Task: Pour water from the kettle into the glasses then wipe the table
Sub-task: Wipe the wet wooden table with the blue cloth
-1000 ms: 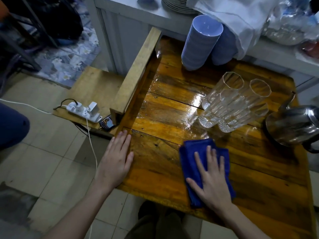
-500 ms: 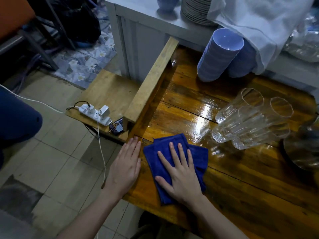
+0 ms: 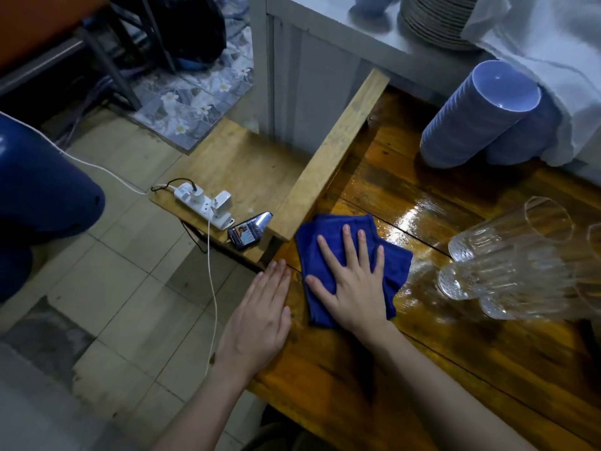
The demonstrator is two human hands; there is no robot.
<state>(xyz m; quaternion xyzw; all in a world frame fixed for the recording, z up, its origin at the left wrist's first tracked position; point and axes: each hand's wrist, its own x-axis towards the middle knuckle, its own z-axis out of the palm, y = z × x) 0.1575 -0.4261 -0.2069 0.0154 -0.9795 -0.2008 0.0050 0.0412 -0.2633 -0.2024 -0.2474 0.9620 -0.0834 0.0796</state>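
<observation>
My right hand lies flat with fingers spread on a folded blue cloth, pressing it onto the wet wooden table near its left edge. Beside it, my left hand rests palm down on the table's left edge, holding nothing. Several clear glasses stand close together at the right, partly cut off by the frame. The kettle is out of view.
Stacked blue cups lean at the back of the table under a white cloth. A raised wooden rail borders the table's left side. A lower bench holds a power strip and a phone. Plates sit on the counter.
My right hand has slid the blue cloth leftward and away from me across the table, up to the left edge by the rail. The view swung left, and the kettle left the frame.
</observation>
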